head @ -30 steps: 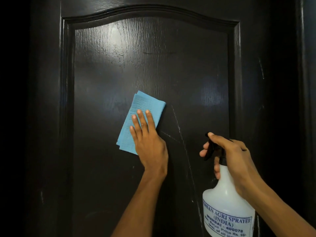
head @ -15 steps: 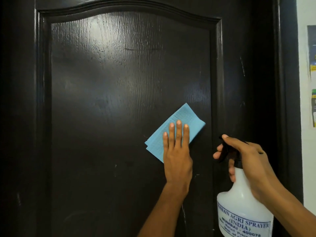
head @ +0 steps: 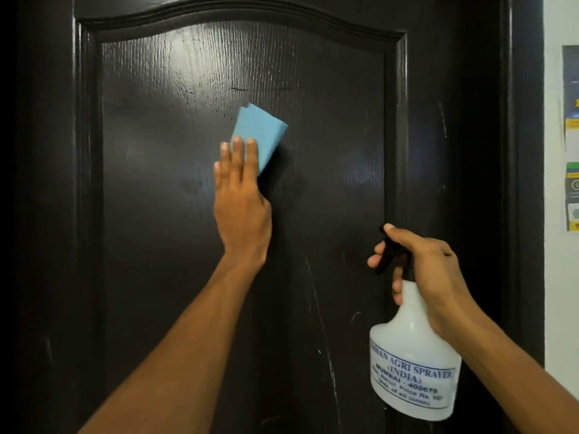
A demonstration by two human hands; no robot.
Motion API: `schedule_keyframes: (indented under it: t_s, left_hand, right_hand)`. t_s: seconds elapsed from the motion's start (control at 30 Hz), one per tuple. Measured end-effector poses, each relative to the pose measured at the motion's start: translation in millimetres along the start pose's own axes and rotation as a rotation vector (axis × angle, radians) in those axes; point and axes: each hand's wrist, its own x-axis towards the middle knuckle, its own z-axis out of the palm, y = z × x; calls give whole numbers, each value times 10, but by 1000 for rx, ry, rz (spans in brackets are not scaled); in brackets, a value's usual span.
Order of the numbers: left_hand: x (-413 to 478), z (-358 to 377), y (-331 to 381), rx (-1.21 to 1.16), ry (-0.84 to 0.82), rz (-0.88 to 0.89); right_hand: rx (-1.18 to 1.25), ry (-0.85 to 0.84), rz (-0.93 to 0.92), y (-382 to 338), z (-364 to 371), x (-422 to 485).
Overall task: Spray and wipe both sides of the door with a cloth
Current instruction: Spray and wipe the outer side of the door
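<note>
A dark glossy door [head: 329, 136] with an arched raised panel fills the view. My left hand [head: 239, 195] presses a folded blue cloth [head: 260, 133] flat against the middle of the panel, fingers straight and pointing up. My right hand [head: 419, 270] grips the neck and black trigger head of a white spray bottle [head: 413, 364] with a printed label, held upright at the lower right, close to the door. Pale wet streaks run down the panel below my left hand.
The dark door frame [head: 520, 183] stands on the right. Beyond it is a white wall [head: 554, 277] with printed stickers [head: 571, 120] at the right edge.
My left hand has slid the cloth up and to the left across the panel. My right hand still grips the bottle, little moved against the door.
</note>
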Motion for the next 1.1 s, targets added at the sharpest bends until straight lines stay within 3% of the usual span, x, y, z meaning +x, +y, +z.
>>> schedule_keyframes:
  t_s: [0.07, 0.13, 0.27, 0.5, 0.57, 0.7, 0.73, 0.77, 0.87, 1.0, 1.1]
  left_hand:
    - [-234, 155, 86, 53, -179, 68]
    - [-467, 311, 198, 84, -268, 18]
    - [-680, 518, 504, 69, -226, -123]
    - [-1609, 637, 1109, -157, -311, -128]
    - [-1578, 666, 1358, -314, -217, -268]
    - [-668, 753, 1990, -772, 100, -873]
    - [-364, 812, 2121, -820, 160, -936]
    - [-90, 878, 2234, -831, 207, -897]
    - [533, 1165, 2446, -663, 262, -465]
    - [1037, 1627, 2435, -300, -27, 28]
    - [1077, 1896, 2384, -127, -202, 268]
  right_hand:
    - [-9, 3, -4, -39, 35, -23]
    - [-7, 13, -6, -81, 40, -69]
    - [-5, 54, -27, -163, -117, -114]
    - [-48, 160, -29, -243, -598, -140]
    - [-70, 175, -42, -288, -756, -118]
    - [-94, 207, -79, -427, -1108, -36]
    - [-102, 211, -91, -468, -1202, -17]
    - [-108, 217, -104, -504, -1297, 0]
    - [-127, 235, -142, -572, -1597, 66]
    - [-177, 229, -177, -588, -1970, 177]
    - [-187, 218, -182, -554, -2194, 260]
